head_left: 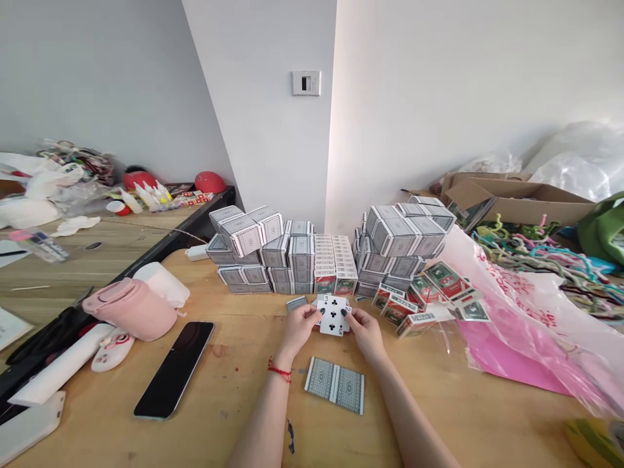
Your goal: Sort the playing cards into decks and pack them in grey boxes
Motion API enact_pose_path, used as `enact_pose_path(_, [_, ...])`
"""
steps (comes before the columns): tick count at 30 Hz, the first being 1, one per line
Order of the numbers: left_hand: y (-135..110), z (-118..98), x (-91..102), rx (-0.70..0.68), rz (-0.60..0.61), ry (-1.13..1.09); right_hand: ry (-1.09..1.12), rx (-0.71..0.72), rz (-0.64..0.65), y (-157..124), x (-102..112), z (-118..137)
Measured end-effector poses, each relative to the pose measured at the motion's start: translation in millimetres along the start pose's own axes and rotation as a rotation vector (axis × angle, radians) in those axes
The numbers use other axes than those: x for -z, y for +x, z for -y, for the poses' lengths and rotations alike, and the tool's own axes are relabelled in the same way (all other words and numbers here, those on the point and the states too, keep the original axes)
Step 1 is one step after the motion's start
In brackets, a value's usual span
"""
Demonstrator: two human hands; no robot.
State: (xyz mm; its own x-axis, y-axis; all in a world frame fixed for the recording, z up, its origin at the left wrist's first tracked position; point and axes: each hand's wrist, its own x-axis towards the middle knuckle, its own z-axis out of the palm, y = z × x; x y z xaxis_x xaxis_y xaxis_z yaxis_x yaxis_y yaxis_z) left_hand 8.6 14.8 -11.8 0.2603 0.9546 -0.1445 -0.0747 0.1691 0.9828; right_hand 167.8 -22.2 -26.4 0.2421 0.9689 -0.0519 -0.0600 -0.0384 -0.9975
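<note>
Playing card held up between both hands.
I log left hand, right hand: fingers clamped on its edges; face-down cards just below it.

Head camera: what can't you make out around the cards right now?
Head view:
The playing card: its side edges, and whether other cards lie behind it, are hidden by the left hand and right hand.
The stacked card boxes: rear rows are hidden by the front ones.
The yellow-green object: cut off by the picture's bottom-right corner.
The dark mark on the wooden tabletop: too small to identify.
</note>
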Motion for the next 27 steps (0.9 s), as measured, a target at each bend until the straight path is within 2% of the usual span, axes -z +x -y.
enact_pose_path(15, [-2, -6, -2.5, -0.013, -0.027, 0.093, 0.002, 0.007, 0.033, 0, 1, -1])
enact_pose_path(27, [1, -3, -1.9, 0.014, -0.015, 0.056, 0.107, -0.035, 0.084, 3, 0, -12])
